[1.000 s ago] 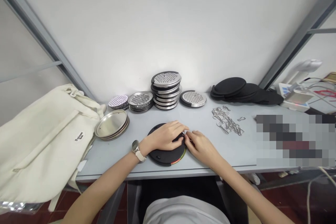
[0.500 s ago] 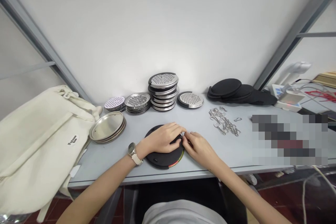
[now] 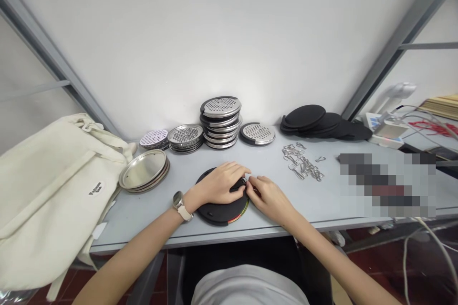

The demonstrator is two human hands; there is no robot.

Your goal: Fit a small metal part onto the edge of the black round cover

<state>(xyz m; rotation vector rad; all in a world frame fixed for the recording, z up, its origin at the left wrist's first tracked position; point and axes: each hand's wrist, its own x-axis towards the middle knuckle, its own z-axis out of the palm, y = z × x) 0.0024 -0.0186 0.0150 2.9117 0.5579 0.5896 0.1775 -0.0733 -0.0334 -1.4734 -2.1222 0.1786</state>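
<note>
On the flat grey table (image 3: 186, 167), near its front edge, lies a round, flat black disc (image 3: 218, 212) with a red-and-green rim strip (image 3: 239, 216), the left hand (image 3: 222, 185) resting bent-fingered across it, its grip unclear, while the right hand (image 3: 267, 196) pinches a small silver metal clip (image 3: 244, 180) at the disc's right edge.

One left hand (image 3: 222, 185) and one right hand (image 3: 269, 198) — two in all — with one wristwatch (image 3: 178, 199) and one black disc (image 3: 219, 211). Perforated discs: one tall stack (image 3: 221, 107), too overlapped to count, plus one single disc (image 3: 258, 133). Two short stacks of graters: one white-topped stack (image 3: 153, 138), one silver-topped stack (image 3: 185, 135). At least three plain metal plates (image 3: 143, 170). At least four black covers (image 3: 306, 116). One clip heap (image 3: 304, 164) — too tangled to count — and one loose clip (image 3: 320, 159) to its right. One cream bag (image 3: 60, 190).
</note>
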